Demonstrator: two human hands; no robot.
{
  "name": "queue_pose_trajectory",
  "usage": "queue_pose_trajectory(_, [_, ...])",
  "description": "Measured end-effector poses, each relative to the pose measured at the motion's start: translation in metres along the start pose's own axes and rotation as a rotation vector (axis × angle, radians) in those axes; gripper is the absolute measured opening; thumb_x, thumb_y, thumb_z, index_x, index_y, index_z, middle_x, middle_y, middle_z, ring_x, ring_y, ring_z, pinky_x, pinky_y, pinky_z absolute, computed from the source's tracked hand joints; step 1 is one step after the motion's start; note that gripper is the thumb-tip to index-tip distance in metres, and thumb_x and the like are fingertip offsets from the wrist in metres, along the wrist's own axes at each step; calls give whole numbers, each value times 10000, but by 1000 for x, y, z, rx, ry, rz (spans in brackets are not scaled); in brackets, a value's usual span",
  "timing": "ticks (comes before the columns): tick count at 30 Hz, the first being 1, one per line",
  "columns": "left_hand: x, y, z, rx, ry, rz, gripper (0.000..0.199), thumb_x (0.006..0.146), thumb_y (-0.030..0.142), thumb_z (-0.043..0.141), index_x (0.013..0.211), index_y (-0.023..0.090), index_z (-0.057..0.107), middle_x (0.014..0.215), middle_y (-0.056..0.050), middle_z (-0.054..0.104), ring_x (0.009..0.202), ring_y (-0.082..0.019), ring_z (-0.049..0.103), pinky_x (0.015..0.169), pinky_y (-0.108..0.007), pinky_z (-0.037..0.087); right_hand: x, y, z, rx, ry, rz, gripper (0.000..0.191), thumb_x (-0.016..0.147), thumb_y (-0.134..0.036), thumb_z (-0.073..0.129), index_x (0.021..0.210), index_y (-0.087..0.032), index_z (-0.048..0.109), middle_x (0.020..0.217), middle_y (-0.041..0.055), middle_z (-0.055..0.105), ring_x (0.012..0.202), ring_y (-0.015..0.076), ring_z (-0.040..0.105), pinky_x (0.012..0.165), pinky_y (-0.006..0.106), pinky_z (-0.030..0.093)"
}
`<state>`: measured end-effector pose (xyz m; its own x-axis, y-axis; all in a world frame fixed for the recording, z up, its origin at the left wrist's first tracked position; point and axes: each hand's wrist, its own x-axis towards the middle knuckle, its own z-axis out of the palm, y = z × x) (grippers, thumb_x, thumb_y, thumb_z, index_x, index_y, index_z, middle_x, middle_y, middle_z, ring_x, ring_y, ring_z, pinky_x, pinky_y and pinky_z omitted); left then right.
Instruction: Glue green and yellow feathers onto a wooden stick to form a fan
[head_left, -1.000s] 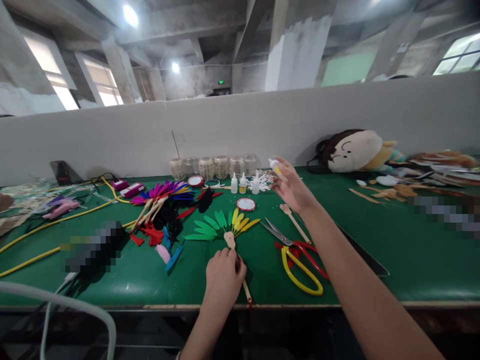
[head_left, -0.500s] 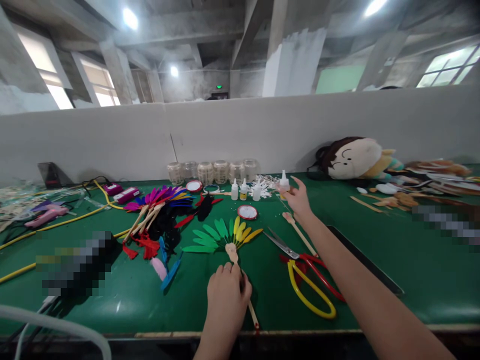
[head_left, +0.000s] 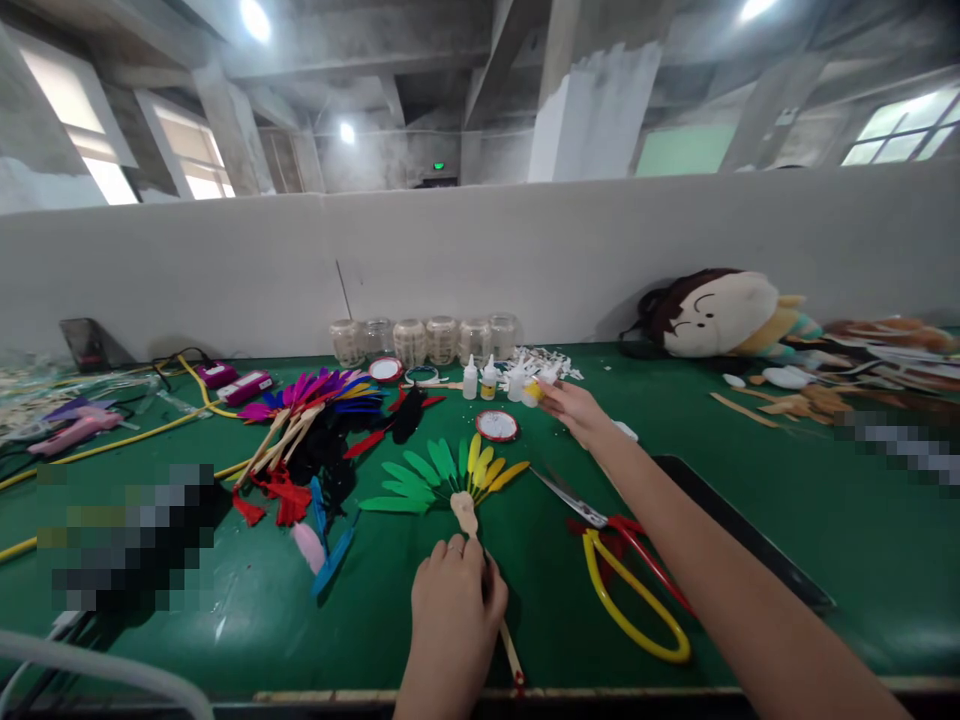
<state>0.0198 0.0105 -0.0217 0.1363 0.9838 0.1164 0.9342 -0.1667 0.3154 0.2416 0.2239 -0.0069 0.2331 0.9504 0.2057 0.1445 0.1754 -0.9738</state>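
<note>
My left hand [head_left: 455, 622] grips a wooden stick [head_left: 511, 650] near the table's front edge. The stick's rounded head [head_left: 464, 512] sits at the base of a fan of green and yellow feathers [head_left: 442, 477]. My right hand [head_left: 574, 412] reaches over the table and pinches a small white bottle with a yellow label [head_left: 534, 391], tilted, beside several other small bottles. Below my right forearm lie scissors with yellow and red handles [head_left: 630, 595], their blades pointing up and left.
Glass jars [head_left: 442, 341] stand along the wall behind small bottles [head_left: 480, 379] and white scraps. Piled coloured feathers [head_left: 322, 420] lie left of the fan. A red-rimmed lid [head_left: 496, 425], a pink glue gun [head_left: 75, 435], yellow cables, a dark board [head_left: 739, 520] and a plush doll [head_left: 716, 315] surround them.
My right hand has moved down and left, closer to the small bottles, and the bottle in it now tilts. My left hand still holds the stick. The view has shifted slightly.
</note>
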Motion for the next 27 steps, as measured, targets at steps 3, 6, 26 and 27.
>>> queue_pose_trajectory(3, [-1, 0, -1, -5, 7, 0, 188, 809, 220, 395, 743, 199, 569, 770, -29, 597, 754, -182, 536, 626, -287, 329, 6, -15, -4, 105, 72, -105, 231, 678, -372, 638, 777, -180, 557, 806, 64, 658, 788, 200, 636, 687, 341, 537])
queue_pose_trajectory(6, [-2, 0, -2, -13, 19, 3, 194, 814, 211, 386, 742, 199, 566, 761, -21, 590, 747, -176, 532, 624, -282, 328, 14, -34, -12, 230, 359, -340, 297, 707, -370, 597, 917, -193, 484, 1025, 64, 605, 1006, 184, 561, 808, 345, 502])
queue_pose_trajectory(26, [-1, -2, -6, -12, 9, 27, 291, 777, 285, 276, 705, 281, 558, 712, -4, 547, 735, -174, 529, 626, -279, 377, -6, 14, -3, -551, 45, -40, 355, 618, -304, 676, 905, -135, 553, 970, 129, 635, 800, 217, 630, 747, 345, 495])
queue_pose_trajectory(27, [-1, -2, -6, -14, 7, 32, 303, 776, 285, 266, 711, 288, 563, 708, -3, 541, 741, -176, 531, 627, -281, 377, -6, 15, -4, -553, 32, -31, 392, 613, -314, 681, 931, -131, 544, 973, 132, 633, 808, 219, 629, 751, 346, 496])
